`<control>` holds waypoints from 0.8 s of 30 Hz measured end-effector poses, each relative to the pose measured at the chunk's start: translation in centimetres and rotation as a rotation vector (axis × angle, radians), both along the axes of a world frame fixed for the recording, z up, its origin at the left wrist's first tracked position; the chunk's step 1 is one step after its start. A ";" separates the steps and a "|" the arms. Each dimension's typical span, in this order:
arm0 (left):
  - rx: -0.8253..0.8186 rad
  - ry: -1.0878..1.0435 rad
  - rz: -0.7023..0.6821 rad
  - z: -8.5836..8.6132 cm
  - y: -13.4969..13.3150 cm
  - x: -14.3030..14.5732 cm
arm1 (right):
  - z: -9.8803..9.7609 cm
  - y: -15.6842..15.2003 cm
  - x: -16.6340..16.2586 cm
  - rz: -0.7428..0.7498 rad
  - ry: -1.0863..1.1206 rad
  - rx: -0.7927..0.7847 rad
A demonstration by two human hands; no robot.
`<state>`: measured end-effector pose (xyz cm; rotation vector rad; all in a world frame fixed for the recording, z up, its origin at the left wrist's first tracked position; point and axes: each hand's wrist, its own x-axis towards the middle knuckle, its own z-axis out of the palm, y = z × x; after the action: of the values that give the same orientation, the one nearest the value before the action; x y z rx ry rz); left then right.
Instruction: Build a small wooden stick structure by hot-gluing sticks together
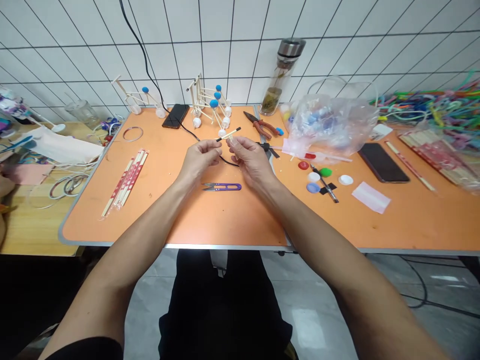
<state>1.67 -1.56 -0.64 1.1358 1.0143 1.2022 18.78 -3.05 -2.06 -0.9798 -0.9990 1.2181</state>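
Two hands: the left hand (198, 160) and the right hand (254, 161) meet in the air over the middle of the orange desk (180, 220), fingertips almost touching.
Wooden stick: a thin pale wooden stick (228, 134) with dark tips sits between the fingertips, tilted up toward the right and clear of the desk.
Left grip: thumb and forefinger pinch the lower end of the wooden stick.
Right grip: fingertips close on the wooden stick near its middle; the rest of the hand is curled.
Snips: purple snips (222, 187) lie flat on the desk just below both hands, untouched.
Cable: a black cable (225, 161) comes down from the wall and passes under the hands.
Stick model: a stick model (210, 106) with blue and white caps stands behind the hands.
Pliers: red-handled pliers (262, 127) lie beyond the right hand.
Bottle caps: loose bottle caps (313, 176) in red, green, white and blue lie right of the right hand, in front of a clear plastic bag (330, 125).
Wrapped chopsticks: wrapped chopsticks (127, 180) lie well left of the left hand.
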 end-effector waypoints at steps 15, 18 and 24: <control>0.173 0.000 -0.067 -0.9 -0.7 1.7 | -0.4 -0.6 -1.9 0.027 0.121 0.044; 0.156 0.025 -0.071 -0.8 -0.8 1.9 | -0.4 -0.7 -1.9 0.039 0.083 0.022; 0.106 -0.007 -0.010 -0.1 -0.8 1.0 | 0.1 -0.8 -1.1 0.078 0.114 -0.036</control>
<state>2.63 -2.32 -0.78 1.2169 0.9482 1.2637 17.64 -3.86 -1.92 -0.8959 -0.9352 1.3461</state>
